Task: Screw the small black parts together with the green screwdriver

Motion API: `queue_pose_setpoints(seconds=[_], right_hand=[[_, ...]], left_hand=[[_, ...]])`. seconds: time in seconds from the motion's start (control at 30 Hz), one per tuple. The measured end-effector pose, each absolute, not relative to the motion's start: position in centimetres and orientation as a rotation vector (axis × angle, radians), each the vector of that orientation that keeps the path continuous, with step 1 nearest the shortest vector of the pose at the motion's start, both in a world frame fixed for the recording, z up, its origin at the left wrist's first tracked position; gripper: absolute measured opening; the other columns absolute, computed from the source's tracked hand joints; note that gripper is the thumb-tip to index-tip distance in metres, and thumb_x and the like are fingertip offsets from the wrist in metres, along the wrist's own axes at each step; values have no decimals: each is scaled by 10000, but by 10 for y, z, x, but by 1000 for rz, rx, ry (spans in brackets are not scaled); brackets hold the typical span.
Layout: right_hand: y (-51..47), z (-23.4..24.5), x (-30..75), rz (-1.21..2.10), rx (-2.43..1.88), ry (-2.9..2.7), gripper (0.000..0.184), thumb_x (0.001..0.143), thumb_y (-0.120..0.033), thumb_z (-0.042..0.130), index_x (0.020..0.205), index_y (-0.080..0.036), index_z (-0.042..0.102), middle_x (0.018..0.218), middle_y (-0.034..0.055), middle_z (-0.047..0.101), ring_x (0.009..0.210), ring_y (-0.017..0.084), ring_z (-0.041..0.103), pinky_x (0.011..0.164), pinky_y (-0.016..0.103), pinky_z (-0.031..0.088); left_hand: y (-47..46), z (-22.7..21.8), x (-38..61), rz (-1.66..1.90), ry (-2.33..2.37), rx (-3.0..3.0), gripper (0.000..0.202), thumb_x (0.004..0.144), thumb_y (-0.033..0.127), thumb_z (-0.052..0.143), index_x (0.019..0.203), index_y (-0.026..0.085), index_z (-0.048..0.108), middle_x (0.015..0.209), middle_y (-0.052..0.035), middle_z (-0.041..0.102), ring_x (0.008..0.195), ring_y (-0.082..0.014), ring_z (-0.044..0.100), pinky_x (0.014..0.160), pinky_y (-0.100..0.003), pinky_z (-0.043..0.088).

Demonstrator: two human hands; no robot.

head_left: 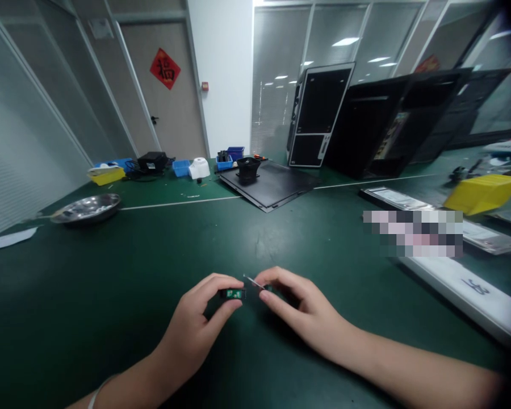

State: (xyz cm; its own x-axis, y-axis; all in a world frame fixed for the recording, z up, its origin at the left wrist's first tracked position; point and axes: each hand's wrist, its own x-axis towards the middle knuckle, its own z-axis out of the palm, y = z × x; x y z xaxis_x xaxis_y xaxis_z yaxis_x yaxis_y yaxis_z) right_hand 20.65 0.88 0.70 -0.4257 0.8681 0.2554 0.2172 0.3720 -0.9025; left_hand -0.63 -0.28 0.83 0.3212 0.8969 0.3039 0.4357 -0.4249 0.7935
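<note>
My left hand (196,315) pinches a small green circuit board (234,293) with dark edges between thumb and fingers, above the table. Just to its right, my right hand (309,304) is closed on a thin, light-coloured flat piece (254,282), seen nearly edge-on. Its tip points left toward the board, and a small gap seems to lie between the two. Fingers cover part of both items, so I cannot tell exactly what the thin piece is. Beneath both hands is the dark green tabletop (162,272).
A metal bowl (87,209) stands at the left. At the back are a black panel (276,187) bearing a black funnel-like part (247,168), blue bins (181,167) and a computer case (323,113). Along the right lie a long white box (472,289) and a yellow bin (485,193).
</note>
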Motion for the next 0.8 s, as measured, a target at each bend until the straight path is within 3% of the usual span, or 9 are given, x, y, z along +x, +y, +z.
queue_pose_setpoints(seconds=[0.17, 0.63, 0.8], right_hand=[[8, 7, 208, 971, -895, -2022, 152, 930, -207, 564, 1029, -220, 679, 938, 38, 683, 848, 172, 625, 761, 297, 476], [7, 0, 207, 867, -938, -2069, 251, 903, -142, 573, 1087, -252, 704, 928, 44, 683, 817, 174, 636, 745, 293, 500], [7, -2, 207, 867, -932, -2068, 240, 899, -137, 572, 1069, -244, 704, 915, 46, 681, 814, 176, 638, 733, 287, 494]], left_hand=[[1, 2, -11, 997, 1226, 1897, 158, 913, 229, 598, 1038, 254, 691, 1022, -33, 713, 949, -214, 681, 874, -333, 537], [-1, -1, -9, 1057, 1208, 1945, 169, 877, 170, 615, 977, 259, 717, 1068, -44, 717, 1013, -223, 677, 904, -333, 547], [1, -6, -9, 1074, 1229, 1869, 191, 874, 169, 607, 990, 270, 721, 1065, -40, 719, 984, -216, 697, 811, -285, 575]])
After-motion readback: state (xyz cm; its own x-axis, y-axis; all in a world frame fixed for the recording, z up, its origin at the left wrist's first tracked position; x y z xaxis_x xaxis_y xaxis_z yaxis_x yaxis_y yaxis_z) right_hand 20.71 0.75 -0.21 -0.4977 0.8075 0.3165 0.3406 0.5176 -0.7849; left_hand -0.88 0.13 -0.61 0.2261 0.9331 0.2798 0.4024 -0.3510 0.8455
